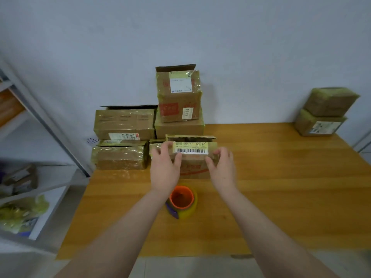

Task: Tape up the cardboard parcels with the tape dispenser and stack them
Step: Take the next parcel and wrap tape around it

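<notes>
A small cardboard parcel (192, 163) with a barcode label and open top flaps stands on the wooden table (281, 187), in the middle. My left hand (164, 169) grips its left end, fingers curled over the top edge. My right hand (221, 167) holds its right end the same way. The tape dispenser (183, 201), an orange core with a yellowish tape roll and purple handle, lies on the table just in front of the parcel, between my forearms.
Several more parcels (124, 125) are piled against the wall at the table's back left, the tallest pile (179, 97) behind the held one. Two stacked taped parcels (325, 113) stand at the back right corner. A metal shelf (30, 177) with clutter stands left.
</notes>
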